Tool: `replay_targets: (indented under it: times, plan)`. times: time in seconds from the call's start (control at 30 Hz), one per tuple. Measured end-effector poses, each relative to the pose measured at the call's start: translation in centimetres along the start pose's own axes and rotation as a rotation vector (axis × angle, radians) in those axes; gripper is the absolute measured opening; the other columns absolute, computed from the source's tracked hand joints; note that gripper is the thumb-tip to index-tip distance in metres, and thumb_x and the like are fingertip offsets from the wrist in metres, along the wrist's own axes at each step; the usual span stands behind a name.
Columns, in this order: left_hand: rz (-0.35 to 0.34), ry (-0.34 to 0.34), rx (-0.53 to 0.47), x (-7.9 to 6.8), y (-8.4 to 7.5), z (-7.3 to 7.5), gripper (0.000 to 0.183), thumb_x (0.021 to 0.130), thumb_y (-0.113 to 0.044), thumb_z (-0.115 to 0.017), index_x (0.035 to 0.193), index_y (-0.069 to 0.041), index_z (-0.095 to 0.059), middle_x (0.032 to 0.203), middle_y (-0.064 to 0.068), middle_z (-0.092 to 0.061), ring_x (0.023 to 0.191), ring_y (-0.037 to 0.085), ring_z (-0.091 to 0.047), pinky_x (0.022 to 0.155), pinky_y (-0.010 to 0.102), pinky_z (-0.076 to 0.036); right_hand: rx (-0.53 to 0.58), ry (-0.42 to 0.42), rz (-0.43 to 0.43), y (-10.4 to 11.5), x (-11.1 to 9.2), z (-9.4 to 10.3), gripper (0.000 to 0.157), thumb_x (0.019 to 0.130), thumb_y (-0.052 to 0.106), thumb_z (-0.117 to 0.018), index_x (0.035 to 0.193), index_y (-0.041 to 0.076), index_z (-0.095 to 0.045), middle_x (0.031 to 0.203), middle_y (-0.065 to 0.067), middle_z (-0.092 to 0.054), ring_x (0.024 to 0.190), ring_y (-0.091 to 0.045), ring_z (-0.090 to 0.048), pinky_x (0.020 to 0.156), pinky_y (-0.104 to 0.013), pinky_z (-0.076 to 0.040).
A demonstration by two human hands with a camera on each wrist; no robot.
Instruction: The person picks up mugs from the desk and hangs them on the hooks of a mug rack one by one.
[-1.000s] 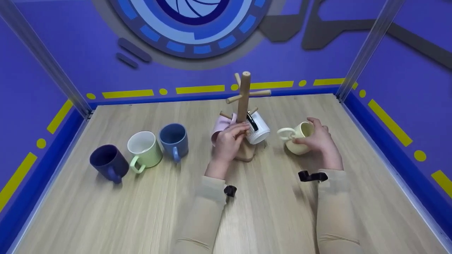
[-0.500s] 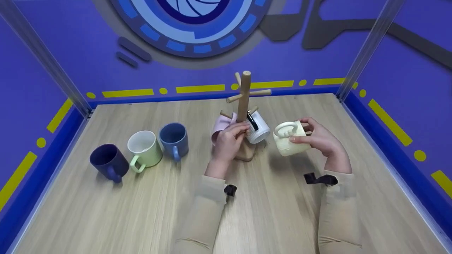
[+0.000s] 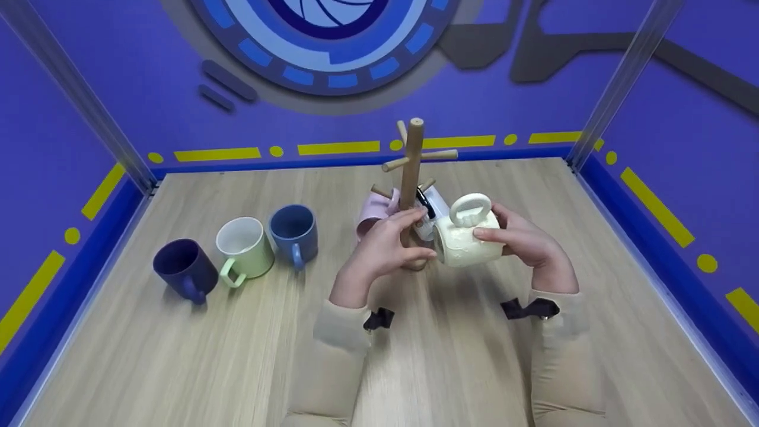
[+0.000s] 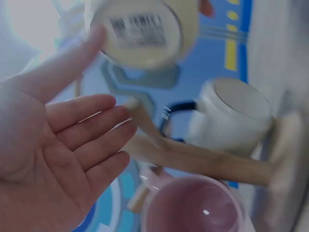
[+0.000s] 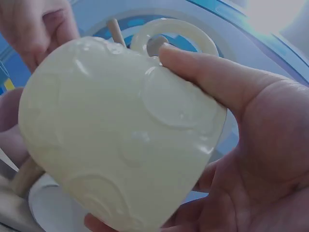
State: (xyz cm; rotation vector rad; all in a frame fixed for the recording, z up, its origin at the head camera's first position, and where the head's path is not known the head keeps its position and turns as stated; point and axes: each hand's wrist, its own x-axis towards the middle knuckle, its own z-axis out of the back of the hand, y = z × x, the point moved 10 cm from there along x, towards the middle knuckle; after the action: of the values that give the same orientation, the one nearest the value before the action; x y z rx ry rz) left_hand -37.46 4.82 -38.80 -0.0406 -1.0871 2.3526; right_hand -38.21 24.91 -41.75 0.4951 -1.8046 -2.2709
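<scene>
My right hand (image 3: 528, 240) grips a cream mug (image 3: 469, 244) by its rim end, thumb on the outer wall. The mug is held sideways above the table, its handle up and its base facing left. A barcode label (image 4: 137, 29) shows on that base in the left wrist view. My left hand (image 3: 385, 246) is spread beside the base, fingers straight; the thumb is close to it, but contact is unclear. Behind this hand stands a wooden mug tree (image 3: 410, 172). On its lower pegs hang a pink mug (image 3: 373, 210) and a white mug (image 4: 234, 113) with a black handle.
At left on the wooden table (image 3: 237, 356) stand a navy mug (image 3: 188, 273), a light green mug (image 3: 252, 255) and a blue mug (image 3: 293, 234). The mug tree's upper pegs (image 3: 439, 155) stick out bare. Blue-purple panels (image 3: 332, 127) enclose the table's back and sides.
The right hand has lifted the cream mug off the table, turned it sideways and brought it left. The left hand has come off the mug tree and spread its fingers toward the mug's base.
</scene>
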Motion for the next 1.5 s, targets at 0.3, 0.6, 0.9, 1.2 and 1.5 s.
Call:
replay_targets:
  times: [0.3,0.6,0.9,1.2,1.5]
  plan:
    - [0.026,-0.008,0.073,-2.5,-1.4,-0.5,0.093,0.078,-0.055,-0.085,0.152,-0.011,-0.049,0.15,0.008,-0.058,0.138,0.023,-0.055,0.117,0.041,-0.046,-0.008,0.115,-0.022,0.7,0.0,-3.3,0.069,0.099,0.029,-0.06,0.15,-0.008,-0.03,0.104,0.004,-0.069,0.088,-0.01,-0.072,0.074,-0.03,-0.062]
    - [0.21,0.087,-0.132,-2.6,2.1,-2.2,0.082,0.079,-0.042,-0.089,0.142,-0.002,-0.056,0.133,0.012,-0.068,0.119,0.024,-0.066,0.103,0.041,-0.055,-0.105,0.21,-0.152,-1.7,1.0,-5.0,0.078,0.102,0.045,-0.057,0.155,-0.004,-0.026,0.107,-0.005,-0.067,0.093,-0.015,-0.069,0.075,-0.034,-0.062]
    - [0.2,0.158,-0.241,-1.7,5.2,-3.1,0.074,0.083,-0.027,-0.087,0.137,0.012,-0.055,0.127,0.024,-0.069,0.119,0.036,-0.068,0.102,0.043,-0.056,-0.107,0.244,-0.21,-4.1,2.8,-5.9,0.078,0.099,0.044,-0.063,0.15,-0.006,-0.031,0.113,-0.009,-0.064,0.092,-0.017,-0.069,0.079,-0.038,-0.063]
    - [0.272,0.17,-0.366,-1.4,7.8,-3.6,0.063,0.087,-0.02,-0.083,0.136,0.01,-0.058,0.128,0.024,-0.07,0.117,0.027,-0.068,0.102,0.038,-0.056,0.031,0.207,-0.268,-5.7,4.2,-7.0,0.063,0.102,0.04,-0.058,0.143,-0.005,-0.039,0.1,-0.003,-0.072,0.084,-0.019,-0.075,0.087,-0.048,-0.063]
    - [0.324,0.161,-0.44,-1.3,9.0,-3.8,0.052,0.09,-0.015,-0.079,0.132,0.009,-0.062,0.129,0.024,-0.07,0.12,0.027,-0.068,0.103,0.035,-0.056,0.083,0.165,-0.295,-6.7,5.0,-7.4,0.069,0.102,0.042,-0.059,0.146,-0.005,-0.036,0.107,-0.006,-0.069,0.091,-0.019,-0.074,0.1,-0.056,-0.056]
